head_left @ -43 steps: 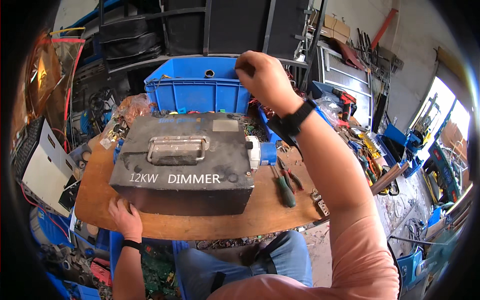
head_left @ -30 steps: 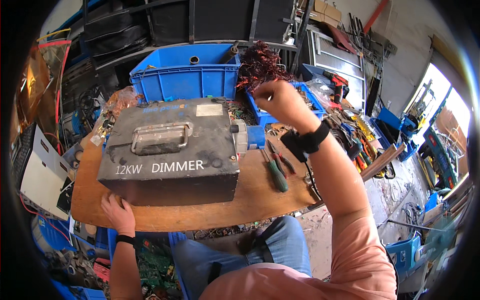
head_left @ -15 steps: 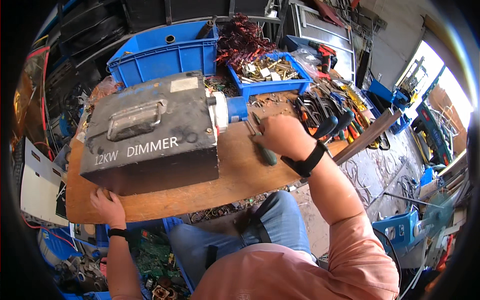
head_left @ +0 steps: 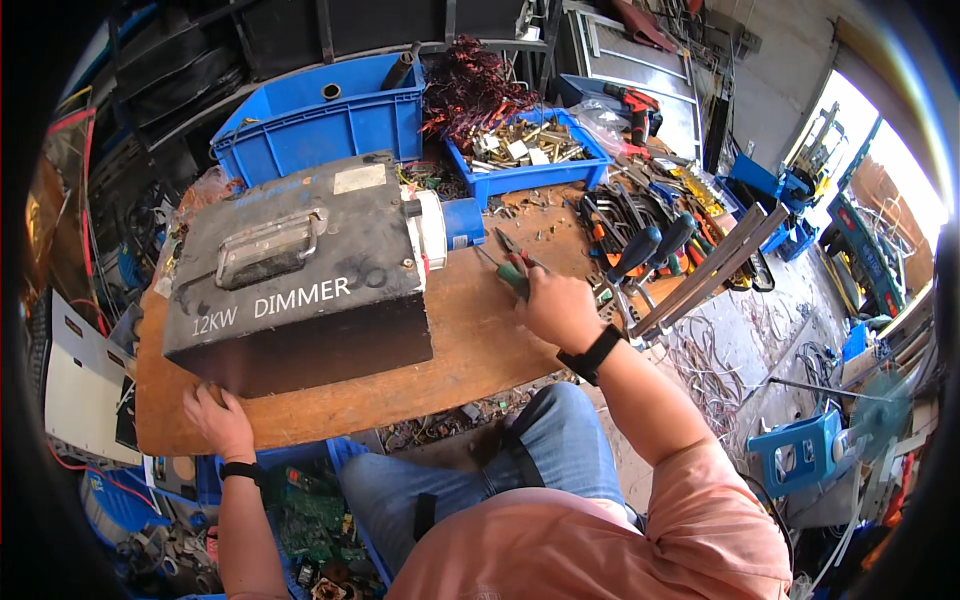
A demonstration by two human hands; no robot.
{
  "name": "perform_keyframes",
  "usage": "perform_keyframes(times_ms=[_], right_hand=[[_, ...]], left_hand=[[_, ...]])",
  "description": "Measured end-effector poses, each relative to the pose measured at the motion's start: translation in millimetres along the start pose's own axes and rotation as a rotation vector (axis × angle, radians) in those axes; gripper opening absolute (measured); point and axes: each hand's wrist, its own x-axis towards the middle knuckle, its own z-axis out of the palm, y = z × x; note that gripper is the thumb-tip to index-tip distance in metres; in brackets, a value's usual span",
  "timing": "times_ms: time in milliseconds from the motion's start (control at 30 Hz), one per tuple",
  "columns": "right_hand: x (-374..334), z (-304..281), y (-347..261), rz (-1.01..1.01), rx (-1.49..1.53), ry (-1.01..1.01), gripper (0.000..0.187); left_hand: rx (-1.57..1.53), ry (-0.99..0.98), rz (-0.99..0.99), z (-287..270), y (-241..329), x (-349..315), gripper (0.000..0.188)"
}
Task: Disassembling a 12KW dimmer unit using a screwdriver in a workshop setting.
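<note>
A black metal dimmer box (head_left: 300, 270) with a recessed handle on top lies on the wooden table (head_left: 480, 340). From its right side sticks a white and blue round connector (head_left: 460, 222). My left hand (head_left: 218, 420) rests at the table's front edge, below the box's near left corner, its fingers loosely apart and holding nothing. To the right of the box, my right hand (head_left: 558, 308) is closed round the green handle of a screwdriver (head_left: 514, 279), whose thin shaft points toward the connector. Pliers (head_left: 512, 244) with red on the handles lie just beyond that hand.
At the back stand a deep blue crate (head_left: 320, 125) and a shallow blue tray (head_left: 535, 178) of brass parts, with copper wire (head_left: 470, 85) behind. Hand tools (head_left: 650, 235) crowd the right side, near a red drill (head_left: 637, 110). A bin of circuit boards (head_left: 310, 510) sits below the left edge.
My right hand has closed on the screwdriver handle and drawn slightly nearer, the screwdriver turning with it. My left hand stays by the table edge. The view has shifted a little.
</note>
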Motion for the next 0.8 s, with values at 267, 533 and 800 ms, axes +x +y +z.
perform_keyframes(times_ms=[267, 533, 800], right_hand=[[1, -119, -3, 0.037, 0.307, 0.686, 0.023], [30, -197, -38, -0.081, 0.719, 0.768, 0.033], [78, -227, -83, -0.306, 0.636, 0.521, 0.046]], left_hand=[[0.028, -0.035, -0.018, -6, 1, -1, 0.032], [0.016, -0.029, -0.056, -12, 5, -1, 0.032], [0.000, -0.042, -0.081, -10, 8, -2, 0.034]])
